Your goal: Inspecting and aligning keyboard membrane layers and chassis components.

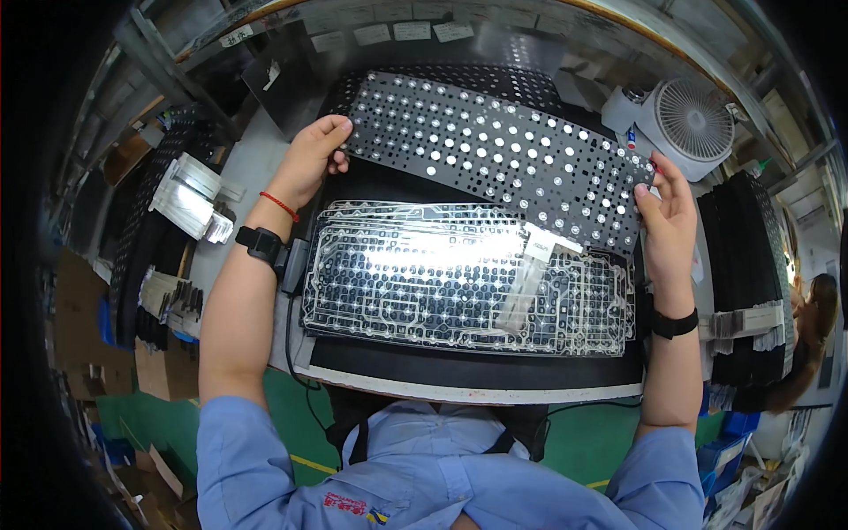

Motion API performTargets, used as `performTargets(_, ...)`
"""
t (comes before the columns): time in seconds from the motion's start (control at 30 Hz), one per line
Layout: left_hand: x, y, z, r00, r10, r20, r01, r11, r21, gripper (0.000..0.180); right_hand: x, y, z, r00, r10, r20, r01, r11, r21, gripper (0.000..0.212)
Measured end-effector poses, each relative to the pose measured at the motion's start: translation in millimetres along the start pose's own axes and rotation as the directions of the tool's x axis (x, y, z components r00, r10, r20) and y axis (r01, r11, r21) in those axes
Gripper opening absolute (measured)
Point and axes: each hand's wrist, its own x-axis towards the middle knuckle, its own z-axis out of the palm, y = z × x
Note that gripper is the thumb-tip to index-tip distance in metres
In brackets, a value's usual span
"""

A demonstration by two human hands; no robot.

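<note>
Both my hands hold up a long black perforated keyboard plate (495, 132) dotted with rows of whitish round spots. It tilts down toward the right. My left hand (316, 157) pinches its left end between thumb and fingers. At the right end, my right hand (669, 221) grips the edge with the thumb in front. Below the plate lie clear keyboard membrane sheets (397, 287) with pale printed traces, shining under the light. Dark key-shaped squares show through them. A clear flexible tail (526, 287) with a white end (552, 238) lies across the sheets.
Another perforated black plate (521, 84) lies behind the held one. A white fan (693, 128) stands at the back right. Dark plates (746, 238) are stacked at the right; bundled clear sheets (187, 196) sit at the left. A cable (290, 340) hangs off the bench's front edge (468, 389).
</note>
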Motion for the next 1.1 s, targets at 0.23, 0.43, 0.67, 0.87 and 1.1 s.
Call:
performTargets(0.23, 5, -3, -8, 0.987, 0.028, -0.160, -0.067, 0.968, -0.242, 0.023, -5, -9, -10, 0.963, 0.101, 0.249, 0.010, 0.913, -0.407, 0.022)
performTargets(0.43, -1, 2, -4, 0.981, 0.033, -0.191, -0.072, 0.977, -0.203, 0.039, -16, -17, -2, 0.811, 0.143, 0.567, 0.390, 0.590, -0.707, 0.054)
performTargets(0.67, 0, 1, -3, 0.993, 0.014, -0.121, -0.030, 0.991, -0.129, 0.036, -17, -26, 2, 0.812, 0.195, 0.550, 0.418, 0.462, -0.782, 0.060)
performTargets(0.87, -2, 2, -1, 0.994, 0.010, -0.107, -0.022, 0.993, -0.115, 0.033, -16, -29, 4, 0.796, 0.225, 0.562, 0.421, 0.461, -0.781, 0.060)
performTargets(1.1, -5, 3, -3, 0.996, -0.007, -0.084, -0.003, 0.994, -0.110, 0.032, -15, -16, -7, 0.739, 0.333, 0.585, 0.193, 0.727, -0.659, 0.043)
